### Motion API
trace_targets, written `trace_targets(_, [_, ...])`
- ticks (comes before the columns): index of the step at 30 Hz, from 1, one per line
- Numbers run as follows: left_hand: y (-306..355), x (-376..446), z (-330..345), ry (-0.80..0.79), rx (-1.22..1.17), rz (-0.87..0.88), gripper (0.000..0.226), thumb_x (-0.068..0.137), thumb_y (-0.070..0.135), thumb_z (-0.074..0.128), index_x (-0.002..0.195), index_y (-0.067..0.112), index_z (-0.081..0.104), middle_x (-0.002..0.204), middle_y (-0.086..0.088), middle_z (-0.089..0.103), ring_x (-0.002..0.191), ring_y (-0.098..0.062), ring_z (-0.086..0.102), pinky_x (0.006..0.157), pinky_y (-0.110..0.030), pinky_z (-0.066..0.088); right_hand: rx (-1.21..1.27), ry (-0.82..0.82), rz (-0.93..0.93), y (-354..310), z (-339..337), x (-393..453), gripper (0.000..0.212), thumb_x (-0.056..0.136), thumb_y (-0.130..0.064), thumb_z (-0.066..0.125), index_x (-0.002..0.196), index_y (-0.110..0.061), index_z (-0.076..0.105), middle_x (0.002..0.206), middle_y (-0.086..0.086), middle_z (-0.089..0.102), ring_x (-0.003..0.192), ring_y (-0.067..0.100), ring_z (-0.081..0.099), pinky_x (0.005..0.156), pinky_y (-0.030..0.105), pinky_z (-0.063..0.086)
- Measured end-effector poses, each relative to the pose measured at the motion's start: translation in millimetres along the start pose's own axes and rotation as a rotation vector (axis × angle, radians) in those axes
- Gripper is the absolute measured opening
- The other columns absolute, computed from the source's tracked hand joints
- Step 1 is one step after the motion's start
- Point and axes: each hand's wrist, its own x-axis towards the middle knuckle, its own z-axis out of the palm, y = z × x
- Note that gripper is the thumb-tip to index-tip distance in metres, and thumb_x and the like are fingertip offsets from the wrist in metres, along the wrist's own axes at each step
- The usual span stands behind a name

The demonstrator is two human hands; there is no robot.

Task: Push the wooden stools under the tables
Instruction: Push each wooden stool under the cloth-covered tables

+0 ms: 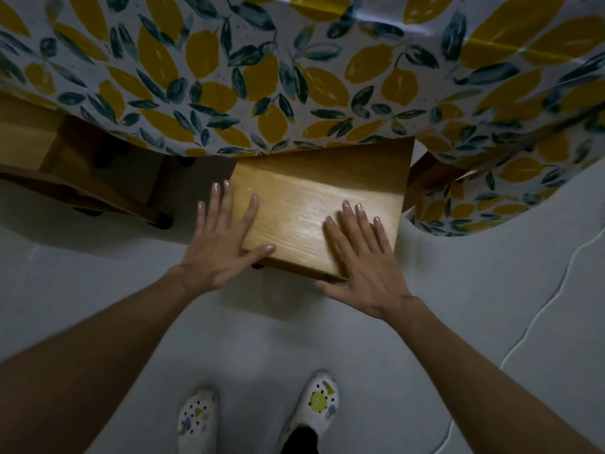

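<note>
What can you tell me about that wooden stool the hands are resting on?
The wooden stool has a flat, rectangular, light wood seat with visible grain. It stands on the pale floor, its far end tucked under the lemon-print tablecloth. The left hand and right hand lie flat on its near corners.

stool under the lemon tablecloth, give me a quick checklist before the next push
1. Left hand flat on the stool: ok, though its palm overhangs the near left corner.
2. Right hand flat on the seat by the near right corner: ok.
3. Stool fully under the table: not ok, the near half sticks out past the tablecloth.
4. Stool square to the table edge: not ok, it sits skewed.
5. Clearance from the neighbouring stool on the left: ok, a gap shows.
6. Space under the table: cannot tell, the cloth hides it.
</note>
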Motion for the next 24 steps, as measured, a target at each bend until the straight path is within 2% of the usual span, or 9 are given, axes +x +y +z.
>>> trace_targets(2, [0, 3, 2, -0.023, -0.016, 0.007, 0.093, 0.077, 0.082, 0.02, 0.146, 0.034, -0.02, 0.151, -0.013, -0.035, 0.138, -0.024, -0.036, 0.114, -0.047, -0.014, 0.0, 0.012, 0.061, -10, 11, 11, 0.1, 0.082, -0.081, 0.033, 0.155, -0.021, -0.001, 0.163, 0.01, -0.01, 0.149, 0.027, -0.013, 0.12, 0.051, -0.003])
trace_targets(4, [3, 5, 2, -0.015, -0.03, 0.021, 0.095, 0.076, 0.082, 0.019, 0.147, 0.032, -0.019, 0.151, -0.013, -0.035, 0.138, -0.023, -0.035, 0.114, -0.046, -0.013, -0.025, 0.028, 0.103, -10, 16, 17, 0.097, 0.083, -0.081, 0.028, 0.155, -0.022, 0.002, 0.164, 0.008, -0.004, 0.15, 0.027, -0.008, 0.12, 0.052, 0.004])
trace_targets(11, [23, 11, 5, 0.029, -0.06, 0.005, 0.096, 0.074, 0.082, 0.021, 0.149, 0.03, -0.009, 0.155, -0.013, -0.028, 0.141, -0.023, -0.029, 0.115, -0.045, -0.009, -0.04, 0.086, 0.061, 16, 21, 16, 0.092, 0.083, -0.081, 0.023, 0.155, -0.025, 0.008, 0.164, 0.006, 0.002, 0.15, 0.029, -0.003, 0.12, 0.051, 0.009])
trace_targets(19, [58, 35, 4, 0.051, -0.086, -0.002, 0.094, 0.075, 0.082, 0.018, 0.149, 0.031, -0.012, 0.154, -0.013, -0.03, 0.141, -0.024, -0.03, 0.115, -0.043, -0.01, -0.075, 0.076, 0.055, 63, 10, 20, 0.093, 0.082, -0.082, 0.028, 0.155, -0.028, 0.006, 0.164, 0.005, 0.007, 0.15, 0.029, 0.002, 0.121, 0.048, 0.006])
trace_targets(24, [79, 57, -1, 0.052, -0.106, 0.015, 0.095, 0.074, 0.082, 0.016, 0.15, 0.029, -0.006, 0.155, -0.016, -0.027, 0.141, -0.026, -0.028, 0.115, -0.044, -0.01, -0.085, 0.084, 0.066, 91, 2, 25, 0.092, 0.082, -0.082, 0.029, 0.155, -0.027, 0.012, 0.163, 0.006, 0.01, 0.15, 0.029, 0.004, 0.12, 0.05, 0.01])
